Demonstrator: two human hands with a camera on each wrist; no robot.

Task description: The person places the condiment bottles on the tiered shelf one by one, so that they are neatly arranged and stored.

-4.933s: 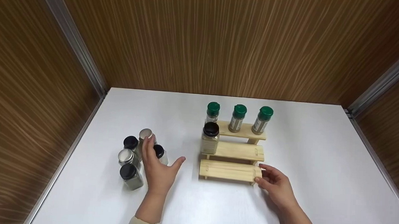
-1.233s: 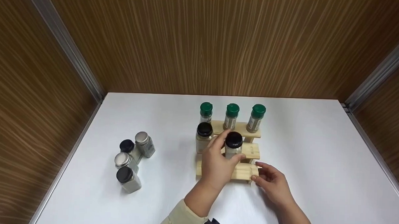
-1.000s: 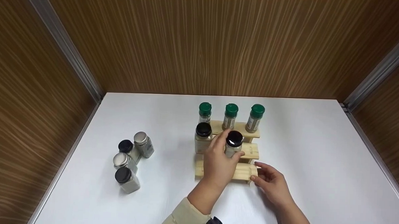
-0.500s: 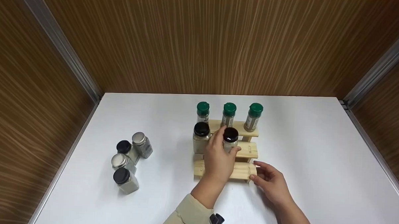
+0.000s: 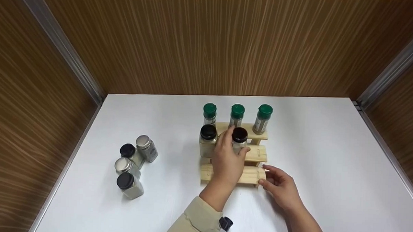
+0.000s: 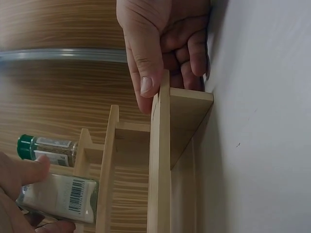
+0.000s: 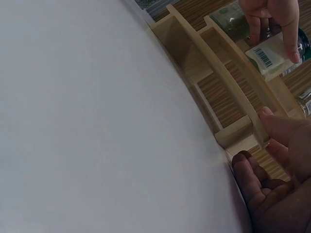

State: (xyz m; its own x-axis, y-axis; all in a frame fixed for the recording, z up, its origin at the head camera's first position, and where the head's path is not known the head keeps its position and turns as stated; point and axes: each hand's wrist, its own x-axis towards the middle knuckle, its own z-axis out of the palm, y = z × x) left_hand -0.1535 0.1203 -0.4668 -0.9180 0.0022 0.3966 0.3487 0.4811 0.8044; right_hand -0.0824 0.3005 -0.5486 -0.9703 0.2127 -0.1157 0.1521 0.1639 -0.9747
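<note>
My left hand (image 5: 227,163) grips a black-capped jar (image 5: 240,135) at the middle step of a wooden rack (image 5: 250,175), a second jar (image 5: 208,143) at its nine o'clock. My right hand (image 5: 282,189) pinches the rack's four o'clock corner. Green-capped bottles (image 5: 237,112) stand at twelve.

The left hand (image 5: 227,163) holds a square, clear jar (image 6: 58,196) that looks like smooth glass, with a shiny, round, black plastic cap (image 5: 240,134). Under the hand, the pale yellow, three-step wooden rack (image 5: 252,174) looks smooth and dull. Left of the hand, two round, silver caps (image 5: 123,164) look like metal. Behind the hand, the beige cloth sleeve (image 5: 199,218) looks dull.
</note>
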